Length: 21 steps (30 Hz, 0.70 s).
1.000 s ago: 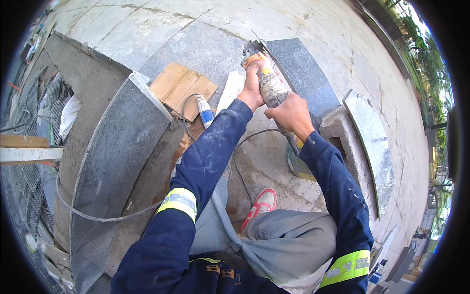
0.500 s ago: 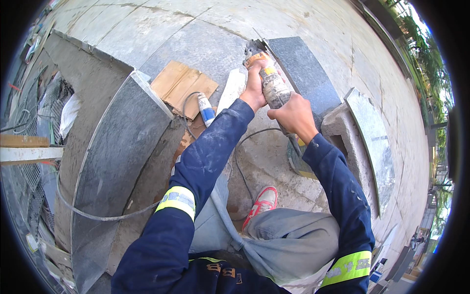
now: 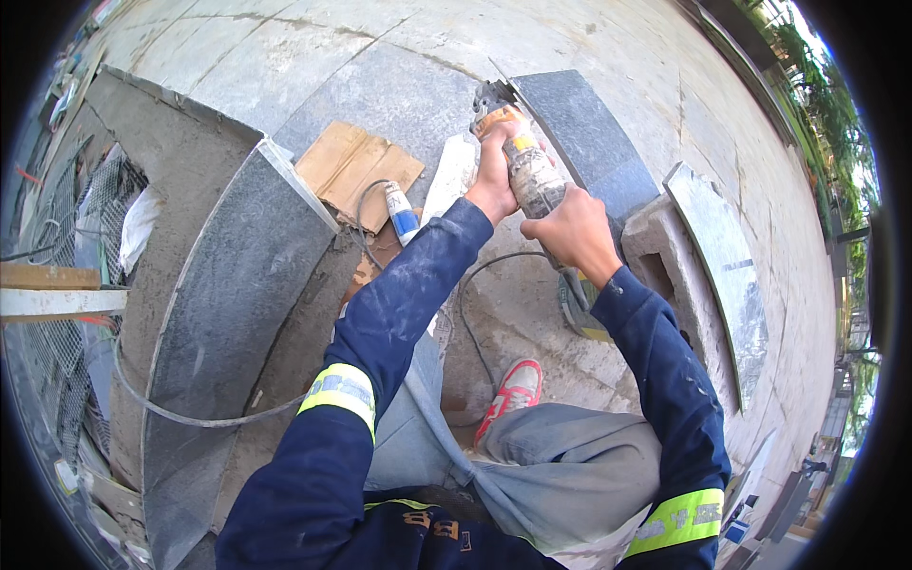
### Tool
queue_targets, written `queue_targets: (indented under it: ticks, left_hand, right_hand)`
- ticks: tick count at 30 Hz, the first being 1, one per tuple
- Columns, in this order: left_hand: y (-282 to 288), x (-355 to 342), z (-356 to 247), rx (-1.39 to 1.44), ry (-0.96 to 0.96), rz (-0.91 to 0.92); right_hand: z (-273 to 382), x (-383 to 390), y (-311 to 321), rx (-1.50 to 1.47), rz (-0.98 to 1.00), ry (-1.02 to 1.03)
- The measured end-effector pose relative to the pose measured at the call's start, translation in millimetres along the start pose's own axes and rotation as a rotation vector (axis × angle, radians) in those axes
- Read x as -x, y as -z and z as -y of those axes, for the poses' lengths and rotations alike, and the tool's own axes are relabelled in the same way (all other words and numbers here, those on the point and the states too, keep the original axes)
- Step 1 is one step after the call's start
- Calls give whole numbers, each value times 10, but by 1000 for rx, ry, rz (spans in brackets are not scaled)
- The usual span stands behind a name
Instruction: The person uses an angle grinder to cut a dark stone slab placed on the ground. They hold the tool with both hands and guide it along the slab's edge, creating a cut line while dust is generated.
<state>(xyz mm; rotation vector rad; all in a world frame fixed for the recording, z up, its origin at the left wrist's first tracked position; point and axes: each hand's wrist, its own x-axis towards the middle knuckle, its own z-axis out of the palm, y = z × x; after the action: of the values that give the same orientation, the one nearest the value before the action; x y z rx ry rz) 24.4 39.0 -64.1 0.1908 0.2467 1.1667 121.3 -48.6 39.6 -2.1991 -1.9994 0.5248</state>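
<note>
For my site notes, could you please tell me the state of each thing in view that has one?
Left hand: closed round the front of the grinder.
Right hand: closed round its rear.
Grinder: held, grimy; running or off, cannot tell.
Cardboard: creased, lying down.
White-and-blue cylinder: corded, not in either hand.
Grey cable: slack, curved.
Left sleeve: dust-marked.

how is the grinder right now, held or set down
Held: the left grip wraps the grinder near its head, the right grip its rear end.
</note>
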Motion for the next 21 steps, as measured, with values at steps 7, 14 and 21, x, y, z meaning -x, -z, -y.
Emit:
queue_targets:
  ticks: [7, 14, 21]
  left_hand:
    - [-55, 80, 26, 19, 7, 21]
    - [-52, 56, 1, 22, 24, 4]
    - [-48, -30, -52, 4, 7, -50]
  right_hand:
    - [-13, 73, 23, -7, 13, -29]
    - [-18, 46, -6, -4, -8, -19]
    - [7, -78, -15, -18, 31, -32]
